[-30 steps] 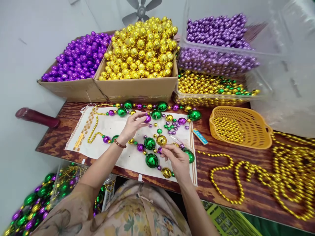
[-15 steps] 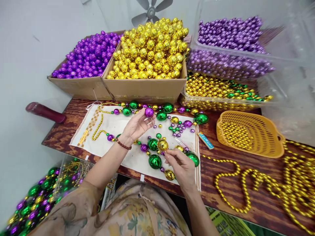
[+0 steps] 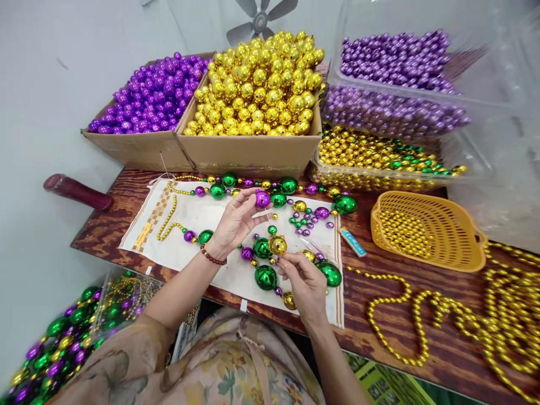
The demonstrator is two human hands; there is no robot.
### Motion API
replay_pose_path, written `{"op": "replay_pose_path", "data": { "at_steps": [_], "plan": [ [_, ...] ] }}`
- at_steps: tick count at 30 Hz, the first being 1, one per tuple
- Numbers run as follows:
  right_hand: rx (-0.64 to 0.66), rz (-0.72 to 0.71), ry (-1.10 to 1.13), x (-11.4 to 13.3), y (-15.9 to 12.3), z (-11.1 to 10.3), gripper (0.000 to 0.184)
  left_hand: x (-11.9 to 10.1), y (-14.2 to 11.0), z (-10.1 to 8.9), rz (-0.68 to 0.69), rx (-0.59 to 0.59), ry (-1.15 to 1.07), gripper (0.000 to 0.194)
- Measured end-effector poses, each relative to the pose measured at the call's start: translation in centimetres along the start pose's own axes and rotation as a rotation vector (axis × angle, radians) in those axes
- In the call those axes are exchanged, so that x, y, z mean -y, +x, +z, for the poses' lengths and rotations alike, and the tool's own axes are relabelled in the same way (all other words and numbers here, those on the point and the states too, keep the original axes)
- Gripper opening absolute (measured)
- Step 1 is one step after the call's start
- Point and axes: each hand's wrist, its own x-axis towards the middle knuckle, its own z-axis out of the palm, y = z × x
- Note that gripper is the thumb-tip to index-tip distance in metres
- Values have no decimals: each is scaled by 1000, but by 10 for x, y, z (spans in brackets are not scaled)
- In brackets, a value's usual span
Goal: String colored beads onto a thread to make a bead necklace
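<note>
Between the fingertips of my left hand (image 3: pixel 237 220) is a shiny purple bead (image 3: pixel 262 199). A thin pale needle or stiff thread runs down from it to a small green bead (image 3: pixel 272 230) and a larger gold bead (image 3: pixel 277 245). My right hand (image 3: pixel 307 281) pinches just below that gold bead, around the strand; the exact grip is partly hidden. Beside my right fingers lie green beads (image 3: pixel 265 277) of a strung necklace. Loose small purple and green beads (image 3: pixel 302 225) sit above on the white cloth (image 3: pixel 236 281).
A box of purple beads (image 3: pixel 135 147) and a box of gold beads (image 3: pixel 248 154) line the back. Clear bins (image 3: pixel 379 179) stand at right. A yellow basket (image 3: pixel 455 236) and gold bead chains (image 3: pixel 506 315) lie right; a dark red bottle (image 3: pixel 80 191) is left.
My left hand has raised the purple bead and brought it onto the needle or thread above the green bead. My right hand keeps its pinch beneath the gold bead. The view has shifted slightly.
</note>
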Motion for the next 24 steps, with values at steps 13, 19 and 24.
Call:
{"op": "replay_pose_path", "data": {
  "at_steps": [13, 19, 24],
  "plan": [
    [-18, 196, 288, 5, 8, 6, 17, 18, -15, 2, 8, 32, 128, 25],
    [-54, 217, 386, -2, 7, 0, 23, 25, -11, -1, 3, 187, 298, 35],
    [-32, 246, 469, -6, 3, -8, 24, 33, 27, -15, 185, 185, 1040, 28]
  ]
}}
